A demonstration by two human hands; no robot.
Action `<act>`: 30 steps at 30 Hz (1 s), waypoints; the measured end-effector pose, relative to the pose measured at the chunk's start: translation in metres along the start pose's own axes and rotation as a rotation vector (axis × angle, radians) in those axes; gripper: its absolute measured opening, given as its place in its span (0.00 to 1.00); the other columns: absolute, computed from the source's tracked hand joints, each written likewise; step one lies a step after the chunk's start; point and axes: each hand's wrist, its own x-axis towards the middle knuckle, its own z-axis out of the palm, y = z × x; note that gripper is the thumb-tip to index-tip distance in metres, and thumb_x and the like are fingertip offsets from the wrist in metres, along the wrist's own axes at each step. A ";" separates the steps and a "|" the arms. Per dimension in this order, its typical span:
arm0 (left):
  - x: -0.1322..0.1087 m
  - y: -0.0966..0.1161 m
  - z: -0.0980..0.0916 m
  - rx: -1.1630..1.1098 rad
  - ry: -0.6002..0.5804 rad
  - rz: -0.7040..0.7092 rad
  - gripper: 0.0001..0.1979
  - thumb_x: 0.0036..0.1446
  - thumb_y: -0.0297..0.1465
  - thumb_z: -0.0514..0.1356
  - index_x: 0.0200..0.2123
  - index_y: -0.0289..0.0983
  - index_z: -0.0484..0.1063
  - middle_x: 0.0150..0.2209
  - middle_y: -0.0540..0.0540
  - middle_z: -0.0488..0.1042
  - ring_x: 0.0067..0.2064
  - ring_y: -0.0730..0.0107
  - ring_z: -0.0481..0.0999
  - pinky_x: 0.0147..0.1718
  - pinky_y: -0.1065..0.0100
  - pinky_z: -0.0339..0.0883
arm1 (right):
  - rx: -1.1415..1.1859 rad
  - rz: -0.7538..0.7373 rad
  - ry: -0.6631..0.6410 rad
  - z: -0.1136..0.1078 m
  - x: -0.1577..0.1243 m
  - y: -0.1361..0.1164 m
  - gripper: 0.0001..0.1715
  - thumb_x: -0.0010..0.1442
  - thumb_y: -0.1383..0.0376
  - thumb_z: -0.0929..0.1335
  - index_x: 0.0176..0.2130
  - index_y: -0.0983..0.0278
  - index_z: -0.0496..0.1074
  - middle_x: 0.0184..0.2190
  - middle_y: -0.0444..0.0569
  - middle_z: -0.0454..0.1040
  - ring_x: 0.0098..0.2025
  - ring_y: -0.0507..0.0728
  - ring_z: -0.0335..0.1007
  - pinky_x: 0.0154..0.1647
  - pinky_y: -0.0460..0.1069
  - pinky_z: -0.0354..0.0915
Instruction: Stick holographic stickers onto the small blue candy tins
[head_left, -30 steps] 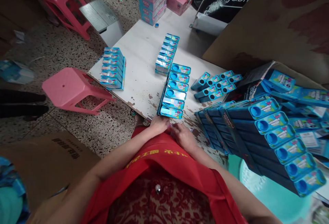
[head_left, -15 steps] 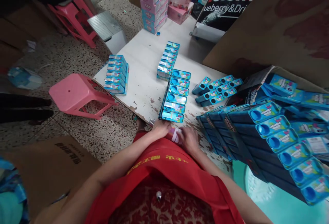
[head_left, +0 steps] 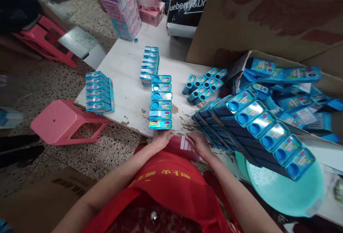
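At the table's front edge, my left hand (head_left: 162, 138) has its fingers curled together, just below the nearest box of a row. Whatever it pinches is too small to make out. My right hand (head_left: 200, 144) is closed on a see-through sheet with white strips (head_left: 184, 143), which lies over my lap between the hands. Slim blue boxes (head_left: 161, 105) with round windows stand in a line in front of me. The two nearest, including the front box (head_left: 160, 124), carry a shiny strip across the window area.
More blue boxes stand in groups at left (head_left: 98, 92), behind (head_left: 150, 65) and right (head_left: 205, 85). A banded stack (head_left: 254, 129) leans over a turquoise basin (head_left: 308, 193). A carton (head_left: 249, 56) holds loose boxes. A pink stool (head_left: 56, 122) is left of the table (head_left: 125, 108).
The view has turned, so table and boxes appear further left, with more of the carton and basin showing. My left hand has shifted away from the front box, and more of the sheet shows.
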 end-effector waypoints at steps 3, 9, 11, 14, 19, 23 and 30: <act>0.010 0.005 0.001 -0.028 -0.038 -0.002 0.17 0.63 0.36 0.47 0.33 0.38 0.73 0.33 0.47 0.73 0.37 0.66 0.70 0.40 0.68 0.60 | -0.064 0.070 0.076 0.003 0.000 -0.002 0.12 0.64 0.63 0.62 0.34 0.63 0.73 0.32 0.50 0.72 0.38 0.58 0.64 0.39 0.50 0.56; 0.020 0.019 0.004 -0.002 -0.072 -0.086 0.15 0.62 0.35 0.48 0.34 0.37 0.73 0.33 0.45 0.74 0.37 0.65 0.71 0.35 0.68 0.59 | -0.165 0.055 0.228 0.011 -0.003 -0.023 0.12 0.62 0.65 0.64 0.45 0.62 0.73 0.38 0.55 0.71 0.41 0.62 0.63 0.41 0.54 0.61; 0.022 0.021 0.004 -0.001 -0.063 -0.109 0.14 0.62 0.34 0.48 0.34 0.36 0.73 0.34 0.43 0.75 0.38 0.64 0.72 0.35 0.67 0.59 | -0.105 0.003 0.189 0.014 -0.003 -0.024 0.15 0.62 0.66 0.63 0.48 0.62 0.72 0.38 0.54 0.70 0.41 0.61 0.63 0.41 0.53 0.63; 0.024 0.022 0.003 -0.014 -0.049 -0.130 0.13 0.61 0.33 0.49 0.33 0.36 0.72 0.35 0.43 0.74 0.38 0.64 0.71 0.36 0.67 0.59 | -0.091 -0.040 0.129 0.015 -0.004 -0.019 0.18 0.61 0.67 0.63 0.51 0.63 0.70 0.40 0.55 0.70 0.42 0.61 0.64 0.42 0.53 0.65; 0.025 0.023 0.003 -0.029 -0.053 -0.173 0.12 0.60 0.32 0.49 0.32 0.36 0.71 0.32 0.45 0.73 0.36 0.66 0.70 0.36 0.68 0.58 | -0.079 -0.173 0.067 0.013 -0.010 -0.014 0.18 0.62 0.68 0.63 0.51 0.62 0.70 0.43 0.55 0.71 0.44 0.60 0.65 0.43 0.53 0.66; 0.025 0.022 0.003 -0.050 -0.061 -0.168 0.11 0.59 0.31 0.50 0.31 0.36 0.71 0.33 0.46 0.73 0.37 0.66 0.70 0.36 0.68 0.59 | -0.028 -0.182 0.194 0.015 -0.007 -0.017 0.12 0.63 0.63 0.63 0.45 0.64 0.71 0.44 0.56 0.70 0.46 0.60 0.65 0.46 0.54 0.66; 0.027 0.020 0.006 -0.101 -0.068 -0.175 0.12 0.60 0.32 0.50 0.30 0.36 0.70 0.31 0.46 0.72 0.35 0.68 0.68 0.34 0.69 0.58 | -0.157 -0.187 0.160 0.022 -0.001 -0.016 0.17 0.64 0.63 0.63 0.51 0.64 0.70 0.44 0.57 0.72 0.44 0.62 0.65 0.44 0.55 0.67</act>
